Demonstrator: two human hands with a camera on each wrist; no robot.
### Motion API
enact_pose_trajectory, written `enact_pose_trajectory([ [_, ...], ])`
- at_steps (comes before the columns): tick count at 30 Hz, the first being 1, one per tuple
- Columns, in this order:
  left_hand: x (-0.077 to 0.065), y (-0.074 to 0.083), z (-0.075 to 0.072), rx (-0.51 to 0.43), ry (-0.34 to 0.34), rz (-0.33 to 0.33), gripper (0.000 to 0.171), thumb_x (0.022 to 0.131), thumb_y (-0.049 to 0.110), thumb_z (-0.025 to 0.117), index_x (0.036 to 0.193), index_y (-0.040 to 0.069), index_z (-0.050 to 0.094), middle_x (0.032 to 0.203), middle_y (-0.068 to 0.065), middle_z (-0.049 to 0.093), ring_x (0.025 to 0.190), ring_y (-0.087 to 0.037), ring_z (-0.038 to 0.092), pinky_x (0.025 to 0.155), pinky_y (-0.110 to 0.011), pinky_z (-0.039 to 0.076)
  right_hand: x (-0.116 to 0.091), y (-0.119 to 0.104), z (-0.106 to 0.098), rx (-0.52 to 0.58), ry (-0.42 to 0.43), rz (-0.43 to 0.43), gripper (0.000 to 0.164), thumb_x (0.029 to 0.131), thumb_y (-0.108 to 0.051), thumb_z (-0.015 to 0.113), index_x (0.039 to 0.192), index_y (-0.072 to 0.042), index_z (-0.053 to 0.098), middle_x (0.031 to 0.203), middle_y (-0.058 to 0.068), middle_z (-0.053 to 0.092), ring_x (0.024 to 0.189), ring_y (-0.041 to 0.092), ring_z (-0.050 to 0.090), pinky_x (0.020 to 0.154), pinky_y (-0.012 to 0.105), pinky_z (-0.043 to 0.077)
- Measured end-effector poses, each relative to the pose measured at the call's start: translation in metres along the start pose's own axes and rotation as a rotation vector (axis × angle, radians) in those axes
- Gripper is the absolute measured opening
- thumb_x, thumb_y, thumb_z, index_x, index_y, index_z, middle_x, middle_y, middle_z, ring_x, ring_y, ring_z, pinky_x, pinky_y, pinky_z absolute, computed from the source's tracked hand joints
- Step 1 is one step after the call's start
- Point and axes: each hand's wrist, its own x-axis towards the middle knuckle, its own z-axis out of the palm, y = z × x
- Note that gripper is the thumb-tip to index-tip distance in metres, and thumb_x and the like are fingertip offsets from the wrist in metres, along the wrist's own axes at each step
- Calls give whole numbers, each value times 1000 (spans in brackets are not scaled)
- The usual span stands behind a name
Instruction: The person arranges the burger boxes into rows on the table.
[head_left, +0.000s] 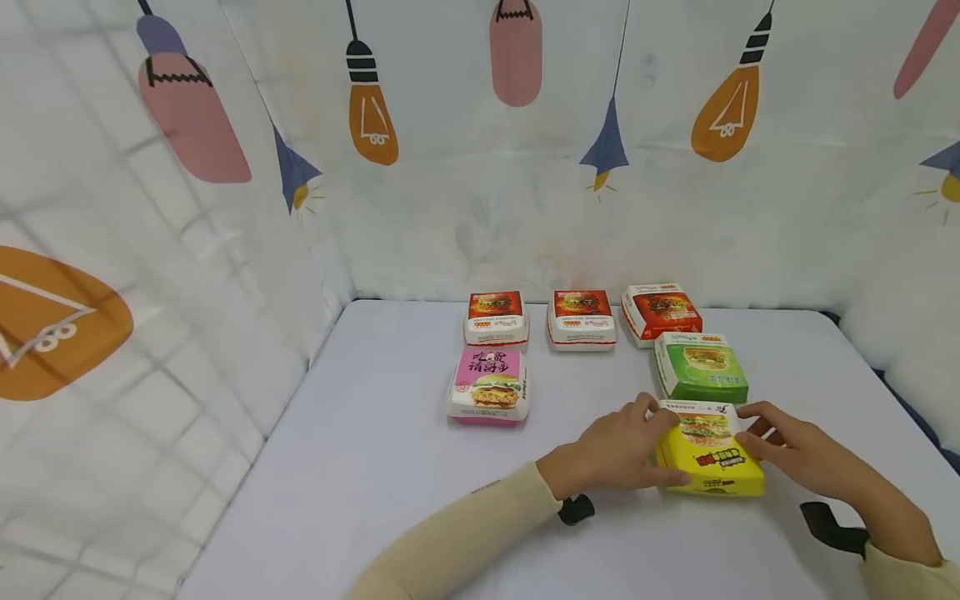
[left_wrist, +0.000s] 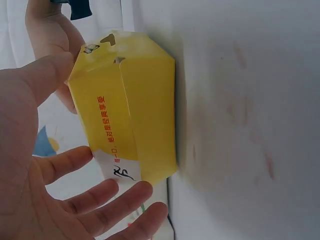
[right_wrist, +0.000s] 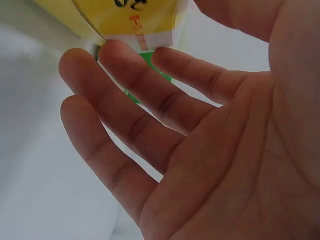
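Yellow box (head_left: 716,454) on table, toward 4 o'clock of the head view. Left hand (head_left: 618,446) at its 9, right hand (head_left: 802,457) at its 3. Both open: left fingers loosely spread against box, right fingers loosely extended at its edge, no wrap. Can't tell how firmly either presses.

Hidden bits: left fingers cover part of box's 9 o'clock edge; right thumb overlaps its 3 o'clock edge. Right wrist view crops box at 12, thumb tip out of frame; green box (head_left: 701,367) mostly blocked by fingers there. In head view it's at yellow's 12, near; contact unclear. Small print unreadable. Dark wrist pieces (head_left: 576,509) partly covered, right sleeve (head_left: 907,577) cut off at 5.

Three red-topped boxes (head_left: 581,319) along far edge, yellow's 10 to 11; pink box (head_left: 489,387) between 9 and 10.

Tabletop (head_left: 360,475) plain white, faint reddish smudges in left wrist view. White cloth wall (head_left: 465,225) behind, printed bulbs (head_left: 371,117) and lamps; blurry grid lines on cloth at 9.
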Motion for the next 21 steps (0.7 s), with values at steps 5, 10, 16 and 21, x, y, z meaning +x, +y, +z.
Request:
enact_pose_trajectory([
  [5,-19,-10,-5,47,4,-10,76,88,72,61,149,29,43,141,3,45,104,-6,52,80,-17,49,4,-18,9,40,-23,-55,54,105,-37,56,142,1,44,107,6,64,86,16,57,65,26,49],
  [10,-39,-31,-9,10,22,-52,75,89,71,61,148,26,44,144,-1,44,105,-9,53,85,-21,52,18,-45,25,57,-19,-71,58,104,-40,57,141,3,44,107,7,63,88,18,57,67,26,50],
  [16,-59,-53,-27,-67,-1,-153,72,90,62,68,147,25,47,146,-3,46,106,-12,56,85,-23,55,39,-71,43,51,7,-126,62,104,-43,57,144,2,42,110,8,63,91,18,57,71,27,51],
  [21,-64,-66,-35,-103,18,-225,68,92,55,70,147,23,48,145,-6,48,101,-14,58,84,-27,56,58,-82,50,23,19,-158,65,105,-44,54,149,1,37,128,15,56,102,22,59,81,35,55],
])
